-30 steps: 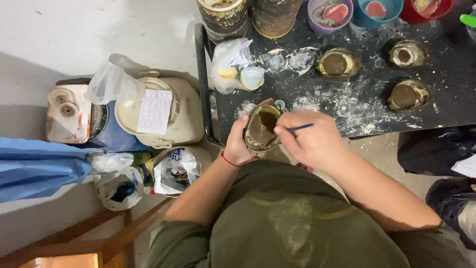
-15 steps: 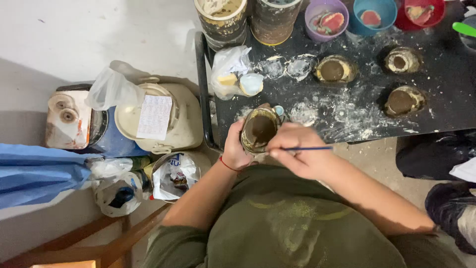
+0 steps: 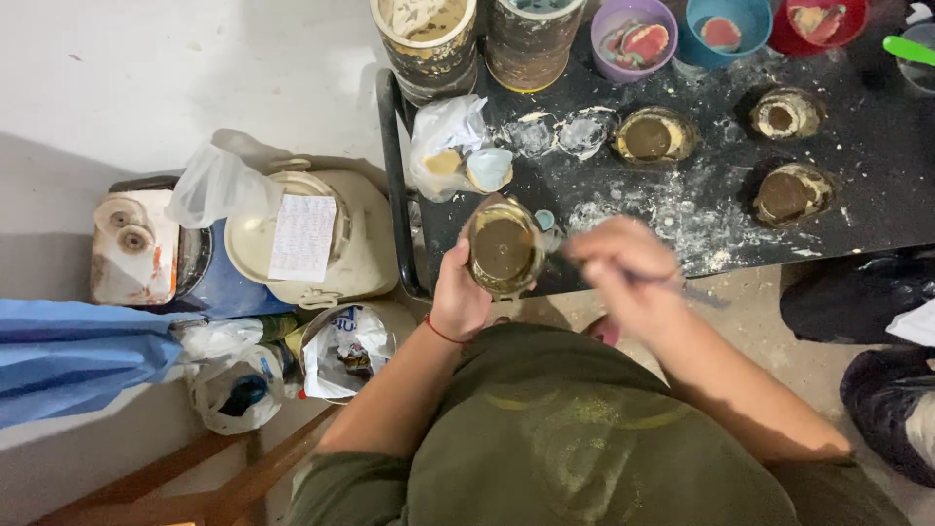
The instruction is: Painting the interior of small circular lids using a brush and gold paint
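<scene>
My left hand (image 3: 458, 292) grips a small round mould cup (image 3: 503, 248) filled with brown material, held just in front of the black table's near edge (image 3: 857, 209). My right hand (image 3: 623, 278) is blurred with motion to the right of the cup and holds a thin blue-handled brush (image 3: 687, 287), its shaft pointing right. A red band circles my left wrist.
On the table stand three similar filled moulds (image 3: 654, 136), two large stained tubs (image 3: 429, 34), purple, blue and red bowls (image 3: 635, 34), and a plastic bag (image 3: 448, 146). White powder dusts the tabletop. Buckets, bags and a blue sheet (image 3: 68, 356) crowd the floor at left.
My right hand has pulled the brush away from the cup's rim to the right. The cup has tilted so its brown top faces the camera more fully.
</scene>
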